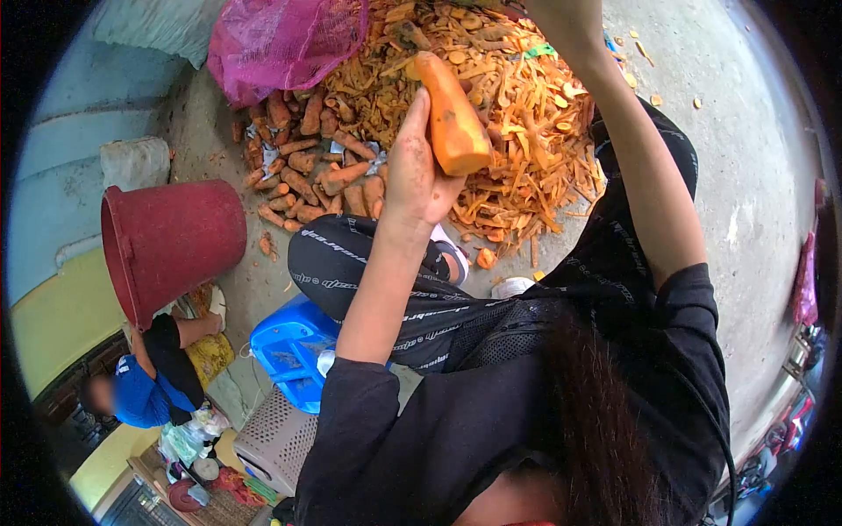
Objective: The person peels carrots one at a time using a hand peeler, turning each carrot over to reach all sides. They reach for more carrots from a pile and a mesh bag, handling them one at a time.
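Note:
My left hand (414,171) is closed round the lower side of a large peeled carrot (454,123), its thumb along one side. The carrot is bright orange with a few dark marks, and its thick end faces me. At the top edge of the view is my right hand (561,13), mostly cut off, so its fingers and anything in them are hidden. Beneath both hands spreads a big heap of orange peelings (535,145). Left of it lies a pile of unpeeled, soil-stained carrots (303,171).
A pink mesh sack (285,44) lies beyond the carrots. A red bucket (180,245) stands at left, near a seated person in blue (153,386). A blue plastic container (294,346) and a grey perforated crate (276,438) are beside my left arm.

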`<state>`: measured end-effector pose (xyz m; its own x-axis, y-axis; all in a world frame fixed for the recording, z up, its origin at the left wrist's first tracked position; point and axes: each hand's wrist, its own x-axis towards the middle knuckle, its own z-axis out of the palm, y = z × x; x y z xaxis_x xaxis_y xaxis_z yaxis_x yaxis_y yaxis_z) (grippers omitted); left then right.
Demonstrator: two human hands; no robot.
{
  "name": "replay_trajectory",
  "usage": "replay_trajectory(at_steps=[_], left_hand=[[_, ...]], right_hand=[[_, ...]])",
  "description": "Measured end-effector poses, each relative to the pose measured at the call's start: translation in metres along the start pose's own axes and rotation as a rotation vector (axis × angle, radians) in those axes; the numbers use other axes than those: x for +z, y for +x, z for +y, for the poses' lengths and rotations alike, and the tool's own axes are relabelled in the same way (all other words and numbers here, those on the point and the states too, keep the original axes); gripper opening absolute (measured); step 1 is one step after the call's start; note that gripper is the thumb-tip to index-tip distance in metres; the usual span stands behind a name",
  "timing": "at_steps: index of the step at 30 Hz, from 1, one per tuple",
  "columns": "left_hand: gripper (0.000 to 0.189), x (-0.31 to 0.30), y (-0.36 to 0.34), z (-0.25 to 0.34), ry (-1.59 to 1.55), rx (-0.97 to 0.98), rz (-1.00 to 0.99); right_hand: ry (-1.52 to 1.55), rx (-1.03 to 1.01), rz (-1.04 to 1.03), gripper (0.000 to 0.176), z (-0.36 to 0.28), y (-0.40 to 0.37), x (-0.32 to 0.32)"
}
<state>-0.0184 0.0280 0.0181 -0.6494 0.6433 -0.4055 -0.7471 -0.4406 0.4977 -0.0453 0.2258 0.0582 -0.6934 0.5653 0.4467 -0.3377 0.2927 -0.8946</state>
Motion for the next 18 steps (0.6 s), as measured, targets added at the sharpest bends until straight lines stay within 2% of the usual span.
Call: replay_trajectory(at_steps=[2,3,5,8,9,12,13,16,18], left_hand=[[0.040,-0.007,0.003,0.002,-0.042,-0.012,-0.065],[0.040,-0.010,0.005,0.003,-0.078,-0.004,-0.061],[0.039,-0.013,0.009,0.004,-0.158,-0.009,-0.012],[0.036,-0.007,0.009,0.001,-0.078,0.077,0.056],[0.032,-0.003,0.005,0.004,-0.002,0.074,-0.002],[0.047,-0.006,0.010,-0.001,-0.055,0.099,-0.007],[0.047,-0.004,0.009,-0.001,0.007,0.108,0.015],[0.047,0.000,0.003,-0.003,-0.064,0.106,0.129],[0.045,-0.006,0.006,-0.003,-0.079,0.088,0.056]], right_hand=[[0.303,0.030,-0.115,0.034,-0.005,-0.007,-0.004],[0.386,0.251,0.002,0.034,-0.018,-0.015,-0.001],[0.364,0.383,-0.020,0.034,-0.055,-0.032,0.006],[0.444,0.420,-0.142,0.037,-0.058,-0.062,0.017],[0.482,0.404,-0.128,0.036,-0.060,-0.068,0.023],[0.494,0.397,-0.118,0.033,-0.057,-0.081,0.031],[0.521,0.390,-0.134,0.033,-0.051,-0.083,0.032],[0.529,0.387,-0.145,0.033,-0.058,-0.084,0.033],[0.509,0.373,-0.151,0.033,-0.055,-0.085,0.034]])
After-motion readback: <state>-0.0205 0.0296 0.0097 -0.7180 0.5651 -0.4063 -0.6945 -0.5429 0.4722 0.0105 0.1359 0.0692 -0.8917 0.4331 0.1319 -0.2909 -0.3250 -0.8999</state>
